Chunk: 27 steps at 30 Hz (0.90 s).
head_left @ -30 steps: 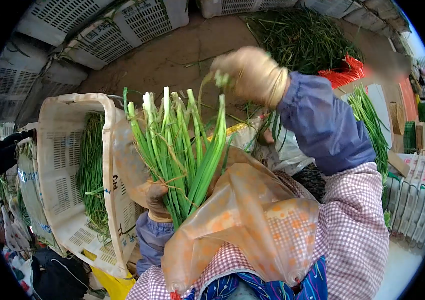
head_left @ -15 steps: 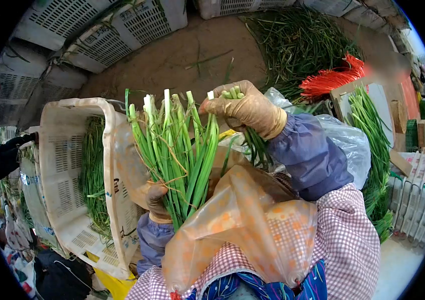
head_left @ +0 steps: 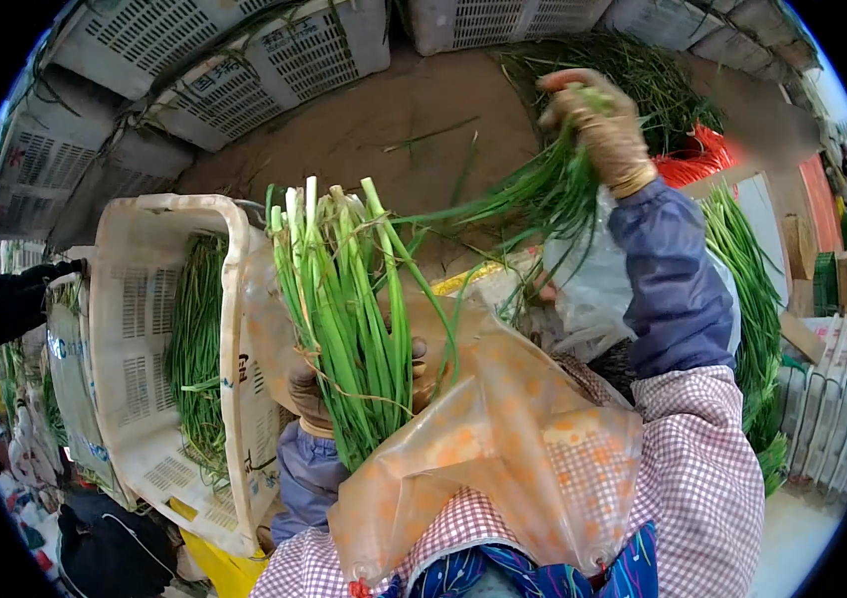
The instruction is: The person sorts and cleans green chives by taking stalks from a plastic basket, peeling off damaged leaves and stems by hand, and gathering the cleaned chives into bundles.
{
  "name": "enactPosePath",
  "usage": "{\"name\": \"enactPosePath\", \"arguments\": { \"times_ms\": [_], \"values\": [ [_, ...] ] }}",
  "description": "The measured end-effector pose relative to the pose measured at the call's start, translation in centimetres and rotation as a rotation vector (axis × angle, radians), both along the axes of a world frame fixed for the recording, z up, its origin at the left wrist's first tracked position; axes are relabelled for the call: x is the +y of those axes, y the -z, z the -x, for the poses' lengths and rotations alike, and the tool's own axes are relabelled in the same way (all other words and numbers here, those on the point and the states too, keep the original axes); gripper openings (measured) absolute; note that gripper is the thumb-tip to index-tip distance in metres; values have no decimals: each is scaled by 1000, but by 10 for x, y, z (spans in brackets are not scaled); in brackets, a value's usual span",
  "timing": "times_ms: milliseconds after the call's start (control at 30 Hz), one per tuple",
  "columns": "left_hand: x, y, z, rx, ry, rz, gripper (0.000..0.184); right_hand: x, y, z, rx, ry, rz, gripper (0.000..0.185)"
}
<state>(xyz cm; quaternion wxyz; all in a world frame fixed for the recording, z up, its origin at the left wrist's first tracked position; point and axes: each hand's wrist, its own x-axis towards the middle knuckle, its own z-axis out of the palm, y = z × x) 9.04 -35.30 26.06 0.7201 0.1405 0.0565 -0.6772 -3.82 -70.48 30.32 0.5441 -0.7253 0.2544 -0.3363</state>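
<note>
My gloved left hand (head_left: pixel 310 399) is wrapped low around a thick bunch of green onions (head_left: pixel 344 309), long green stalks held upright with their pale cut ends on top. Thin brown dry strands hang across the bunch. Raised at the far right, my gloved right hand (head_left: pixel 603 135) grips a smaller bunch of leafy green stalks (head_left: pixel 558 194). Their leaves droop down and trail to the left; motion blurs this hand somewhat. One or more long leaves reach across toward the left bunch. A translucent orange-tinted plastic apron (head_left: pixel 488 429) covers my lap below both hands.
At my left a tilted white plastic crate (head_left: pixel 229 399) holds more greens (head_left: pixel 199 339). A heap of loose leaves (head_left: pixel 663 80) lies on the ground ahead, near red ties (head_left: pixel 698 159). More stalks (head_left: pixel 747 289) lie at right. Several white crates (head_left: pixel 309 45) line the back.
My right hand has moved up, away and to the right with its greens, off the top of the left bunch. My left hand still grips its bunch, now slightly turned.
</note>
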Motion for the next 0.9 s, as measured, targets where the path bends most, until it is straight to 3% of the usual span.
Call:
{"name": "enactPosePath", "arguments": {
  "times_ms": [33, 133, 200, 267, 367, 467, 533, 600, 633, 700, 833, 900],
  "values": [
    [-2, 12, -5, -78, 46, 168, 83, 16, -3, -11, 75, -101, -42, 21],
    [-9, 2, -2, -123, 58, 147, 81, 66, -26, -41, 229, -416, -210, 23],
    [-12, 2, -3, -210, 47, 115, 80, 84, -21, -59, 299, -512, -465, 27],
    [-13, 2, -3, -294, 30, 83, 80, 89, -8, -68, 296, -608, -376, 29],
    [-11, 5, 1, -232, -221, 87, 81, 90, -8, -60, 345, -582, -395, 25],
    [-3, 9, -2, -153, -136, 98, 86, 80, 5, -51, 421, -667, -470, 21],
    [-2, 14, -1, -99, -107, 66, 89, 79, 13, -46, 358, -699, -327, 18],
    [-7, 12, 3, 164, -161, 232, 86, 79, 1, -41, 344, -685, -367, 16],
    [-8, 11, 3, 250, -178, 288, 85, 77, 2, -39, 225, -675, -517, 17],
    [-7, 10, 0, -58, -95, 207, 77, 79, 15, -38, -5, -578, -805, 17],
    [1, 23, -5, -161, -35, 146, 75, 76, 22, -28, -11, -571, -869, 13],
    [8, 33, 1, -120, -404, 9, 79, 78, 19, -26, 46, -556, -788, 13]
  ]
}}
